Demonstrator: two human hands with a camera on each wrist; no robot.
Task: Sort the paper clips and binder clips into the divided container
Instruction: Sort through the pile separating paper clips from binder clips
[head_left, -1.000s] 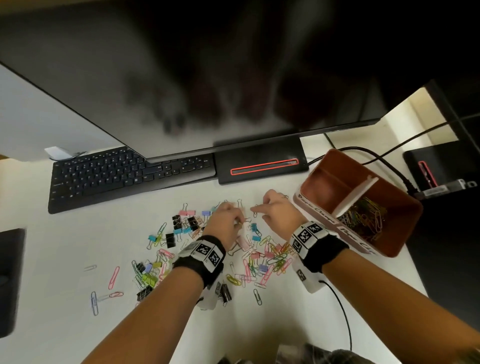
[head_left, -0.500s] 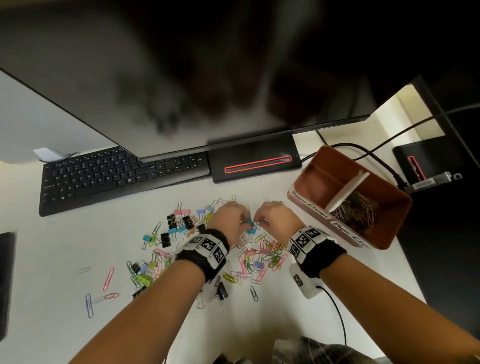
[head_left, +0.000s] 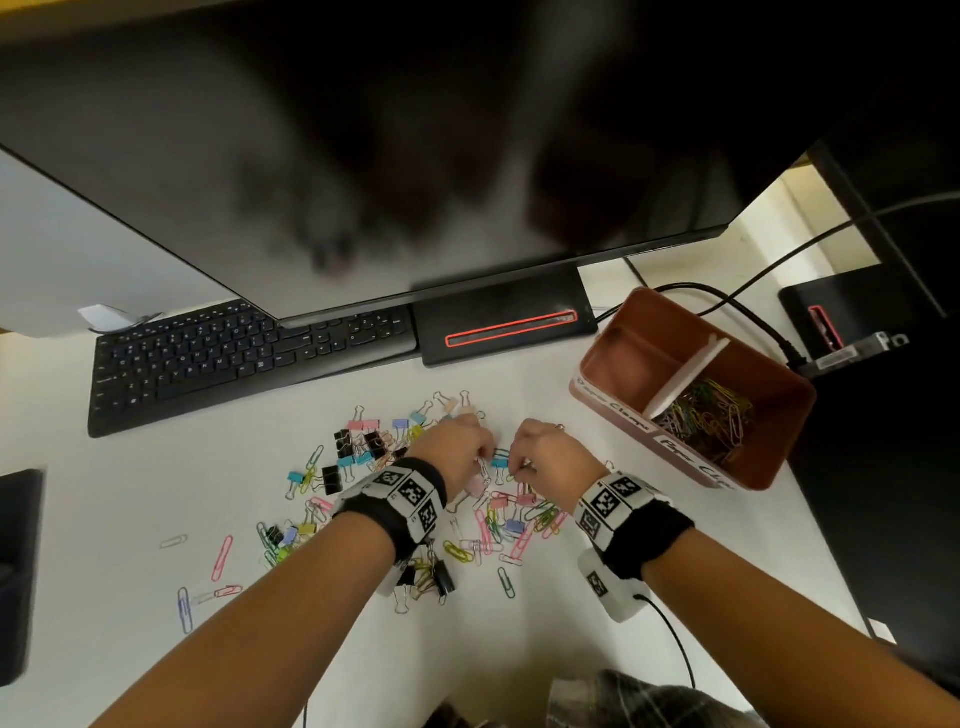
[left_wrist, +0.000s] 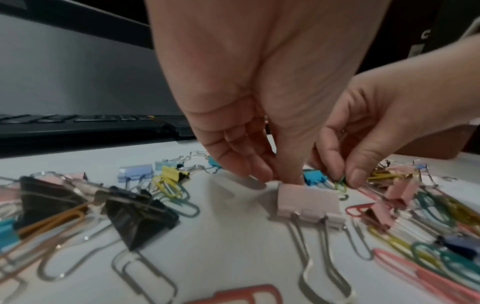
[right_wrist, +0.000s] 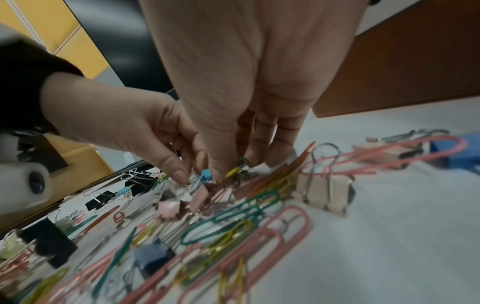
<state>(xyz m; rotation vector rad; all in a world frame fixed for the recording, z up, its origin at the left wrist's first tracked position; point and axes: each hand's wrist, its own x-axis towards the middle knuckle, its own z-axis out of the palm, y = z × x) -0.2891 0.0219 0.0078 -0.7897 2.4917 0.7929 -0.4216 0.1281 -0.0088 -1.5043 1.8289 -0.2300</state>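
Observation:
Coloured paper clips and binder clips (head_left: 395, 483) lie scattered on the white desk. My left hand (head_left: 480, 461) reaches down into the pile, and its thumb and fingertips (left_wrist: 259, 173) meet at the wire handles of a blue binder clip (head_left: 500, 461), just behind a pale pink binder clip (left_wrist: 307, 200). Right beside it, my right hand (head_left: 514, 467) pinches a yellow-green paper clip (right_wrist: 235, 169) between thumb and fingers. The brown divided container (head_left: 779, 415) stands to the right. Its near compartment holds paper clips (head_left: 701, 421), and the far one looks bare.
A black keyboard (head_left: 234, 358) and a monitor base (head_left: 504, 317) lie behind the pile under a large dark screen. Cables (head_left: 748, 312) run behind the container. A black object (head_left: 18, 571) sits at the left edge. Loose paper clips (head_left: 208, 571) lie at the near left.
Both hands have drawn back from the far edge of the pile and closed in on each other. Their fingers now curl round the blue binder clip and a paper clip.

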